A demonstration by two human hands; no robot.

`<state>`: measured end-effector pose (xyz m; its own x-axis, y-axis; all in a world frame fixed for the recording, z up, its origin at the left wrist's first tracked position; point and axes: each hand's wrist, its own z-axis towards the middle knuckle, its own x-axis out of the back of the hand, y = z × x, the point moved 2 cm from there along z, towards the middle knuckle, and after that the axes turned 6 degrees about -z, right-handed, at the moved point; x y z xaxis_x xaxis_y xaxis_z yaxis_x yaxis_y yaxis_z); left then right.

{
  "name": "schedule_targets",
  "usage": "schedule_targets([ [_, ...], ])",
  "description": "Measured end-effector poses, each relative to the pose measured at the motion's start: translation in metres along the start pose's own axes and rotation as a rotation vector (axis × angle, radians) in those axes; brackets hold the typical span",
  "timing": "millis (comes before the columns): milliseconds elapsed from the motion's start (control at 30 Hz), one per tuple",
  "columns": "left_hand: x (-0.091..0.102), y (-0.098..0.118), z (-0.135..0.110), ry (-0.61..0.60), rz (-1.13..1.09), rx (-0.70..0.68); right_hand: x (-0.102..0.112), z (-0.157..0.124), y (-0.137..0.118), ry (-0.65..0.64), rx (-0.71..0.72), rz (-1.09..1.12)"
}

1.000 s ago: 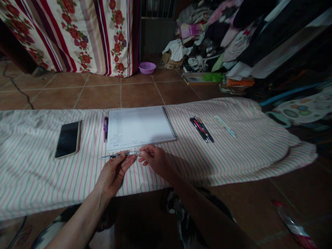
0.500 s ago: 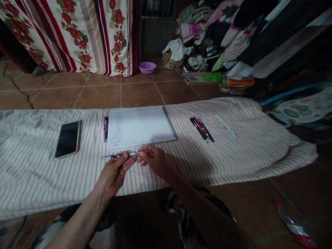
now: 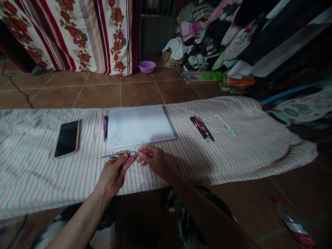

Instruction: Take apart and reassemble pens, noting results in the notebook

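A slim dark pen [image 3: 112, 156] lies level between my two hands, just in front of the notebook. My left hand [image 3: 116, 172] grips it around the middle with thumb and fingers, its thin end pointing left. At the right end of the pen, the fingertips of my right hand [image 3: 151, 158] are pinched together; exactly what they hold there is too small to make out. Past my hands the spiral notebook [image 3: 145, 122] lies open at a pale page with printed lines and a column of small text at its left.
Two pens [image 3: 105, 128] lie along the notebook's left edge, and a phone [image 3: 67, 138] is further left. Several pens [image 3: 201, 128] and a pale, thin stick-like item [image 3: 225, 125] rest to the right on the striped cloth [image 3: 246, 152]. A bottle [image 3: 294, 223] lies on the floor.
Almost nothing differs. Both hands keep the same hold on the pen, and the whole view has shifted very slightly.
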<state>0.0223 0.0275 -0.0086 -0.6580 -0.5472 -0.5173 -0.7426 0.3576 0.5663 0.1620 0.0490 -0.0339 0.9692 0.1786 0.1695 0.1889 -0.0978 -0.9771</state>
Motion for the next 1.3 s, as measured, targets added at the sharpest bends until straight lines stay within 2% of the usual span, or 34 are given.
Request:
schedule_targets([
  [333, 0.0048, -0.0030, 0.0060, -0.036, -0.031, -0.045, 0.0015, -0.0013, -0.0035, 0.007, -0.012, -0.052],
  [1300, 0.0013, -0.0018, 0.0032, 0.001, -0.065, -0.042, 0.0048, -0.0017, -0.0057, 0.032, 0.002, -0.138],
])
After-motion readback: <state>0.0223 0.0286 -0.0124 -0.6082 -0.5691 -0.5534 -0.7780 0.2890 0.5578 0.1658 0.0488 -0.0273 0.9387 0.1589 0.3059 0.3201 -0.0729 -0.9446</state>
